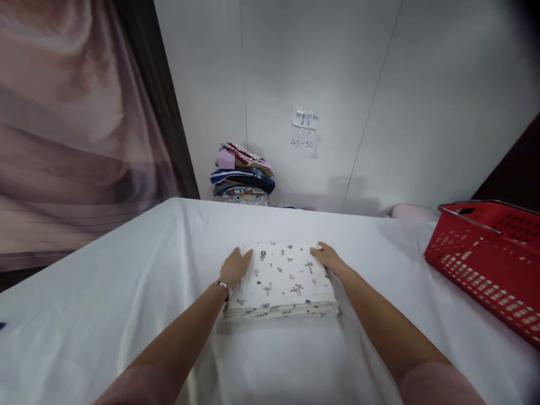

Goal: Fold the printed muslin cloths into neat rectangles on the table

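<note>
A white cloth printed with small palm trees, leaves and animals lies folded in a flat, layered rectangle on the white-covered table. My left hand grips its left side near the far corner, the thumb on top of the print; a bracelet is round that wrist. At the far right corner, my right hand has hold of the edge between thumb and fingers. The folded layers show along the near side. Some fingertips of both hands are hidden at the cloth's edges.
A red plastic basket with a metal handle stands at the right. Beyond the table's far edge rises a stack of folded fabrics against the white wall. Paper notes are taped there. A pinkish curtain hangs at left.
</note>
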### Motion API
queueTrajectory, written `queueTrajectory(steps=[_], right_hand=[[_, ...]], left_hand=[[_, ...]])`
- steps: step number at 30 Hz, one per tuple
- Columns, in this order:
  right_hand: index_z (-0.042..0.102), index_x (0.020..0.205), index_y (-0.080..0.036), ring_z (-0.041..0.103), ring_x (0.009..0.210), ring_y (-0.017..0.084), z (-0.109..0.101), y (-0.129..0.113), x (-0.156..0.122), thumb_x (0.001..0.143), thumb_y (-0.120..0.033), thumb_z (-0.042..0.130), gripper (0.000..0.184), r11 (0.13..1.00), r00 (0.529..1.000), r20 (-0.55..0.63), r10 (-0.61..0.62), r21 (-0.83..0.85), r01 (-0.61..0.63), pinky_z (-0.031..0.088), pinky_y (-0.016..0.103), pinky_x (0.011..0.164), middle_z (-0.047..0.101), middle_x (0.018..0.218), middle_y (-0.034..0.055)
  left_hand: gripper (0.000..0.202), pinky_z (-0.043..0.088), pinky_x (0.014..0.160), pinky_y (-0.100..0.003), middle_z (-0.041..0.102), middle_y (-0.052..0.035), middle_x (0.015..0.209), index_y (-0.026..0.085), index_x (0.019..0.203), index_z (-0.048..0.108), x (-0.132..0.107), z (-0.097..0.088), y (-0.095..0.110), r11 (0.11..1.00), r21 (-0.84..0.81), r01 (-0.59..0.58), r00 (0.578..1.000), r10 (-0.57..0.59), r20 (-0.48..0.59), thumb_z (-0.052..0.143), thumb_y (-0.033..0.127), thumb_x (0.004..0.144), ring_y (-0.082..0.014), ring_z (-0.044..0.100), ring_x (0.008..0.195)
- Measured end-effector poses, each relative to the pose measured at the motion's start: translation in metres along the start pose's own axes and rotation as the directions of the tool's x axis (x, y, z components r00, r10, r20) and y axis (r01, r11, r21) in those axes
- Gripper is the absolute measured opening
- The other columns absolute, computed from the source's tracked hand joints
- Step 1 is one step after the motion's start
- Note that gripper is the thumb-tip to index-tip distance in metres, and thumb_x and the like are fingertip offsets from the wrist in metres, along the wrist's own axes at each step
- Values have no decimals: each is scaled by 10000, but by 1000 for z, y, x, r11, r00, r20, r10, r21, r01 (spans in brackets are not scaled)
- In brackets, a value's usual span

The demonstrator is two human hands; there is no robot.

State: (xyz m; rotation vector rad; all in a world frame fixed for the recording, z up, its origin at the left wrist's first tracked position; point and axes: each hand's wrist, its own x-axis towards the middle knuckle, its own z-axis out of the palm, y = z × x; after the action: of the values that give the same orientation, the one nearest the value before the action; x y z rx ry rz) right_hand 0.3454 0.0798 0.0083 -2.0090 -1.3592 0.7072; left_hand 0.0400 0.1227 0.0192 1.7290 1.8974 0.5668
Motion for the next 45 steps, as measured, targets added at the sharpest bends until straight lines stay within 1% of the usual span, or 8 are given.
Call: queueTrajectory(steps=[6,14,19,26,32,38,40,45], right_hand=[[551,1158,-172,588,930,230,11,-4,4,693,-277,611,480,997,999,-34,-34,65,36,434,311,806,636,1054,86],[432,1286,-206,588,923,182,12,-12,24,743,-297,556,565,966,985,-147,-85,229,118,450,280,806,617,1095,48],[524,1205,-156,561,999,246,16,-11,41,679,-276,649,554,971,993,-115,0,236,27,403,371,897,615,1110,111],[450,1295,-168,603,883,173,3,11,0,779,-380,553,568,931,999,-37,-15,363,27,476,279,769,619,1102,90],[616,971,-167,590,687,137,-10,36,-63,745,-330,538,289,912,1000,-23,4,409,6,448,217,528,639,864,49],[613,791,-182,529,549,117,-11,38,-102,730,-368,534,211,906,997,45,-70,420,45,372,206,455,580,637,-10],[617,880,-192,525,575,118,-9,36,-108,716,-355,547,241,903,993,28,-111,421,89,388,215,490,584,672,-17],[587,1044,-224,519,658,122,0,38,-113,718,-323,551,343,915,956,-82,-283,276,294,435,259,637,592,848,-9]], left_hand=[[549,404,902,-371,483,-209,1278,98,1274,402,7,17,-4,983,179,-41,996,55,-71,443,445,851,-290,516,1139],[582,395,945,-354,513,-190,1264,83,1311,380,31,6,5,971,167,-172,966,200,-163,476,416,844,-280,487,1176],[661,386,970,-376,449,-200,1335,74,1340,343,48,10,7,983,157,-98,988,115,-103,501,457,825,-298,465,1201],[676,401,959,-405,464,-202,1319,69,1347,331,35,2,0,968,213,-135,983,157,-92,477,483,832,-306,467,1195],[406,363,1014,-420,505,-136,1285,136,1186,528,-23,9,16,736,306,-605,752,654,-86,474,372,860,-268,445,1205],[294,421,964,-378,561,-84,1205,194,1104,592,-79,49,39,462,105,-881,469,882,56,463,346,887,-209,506,1118],[286,435,940,-381,576,-81,1177,201,1106,595,-85,61,43,450,81,-889,454,890,47,499,332,871,-212,521,1088],[206,454,866,-362,638,-50,1054,213,998,650,-89,75,46,559,73,-826,563,825,52,519,293,860,-199,569,970]])
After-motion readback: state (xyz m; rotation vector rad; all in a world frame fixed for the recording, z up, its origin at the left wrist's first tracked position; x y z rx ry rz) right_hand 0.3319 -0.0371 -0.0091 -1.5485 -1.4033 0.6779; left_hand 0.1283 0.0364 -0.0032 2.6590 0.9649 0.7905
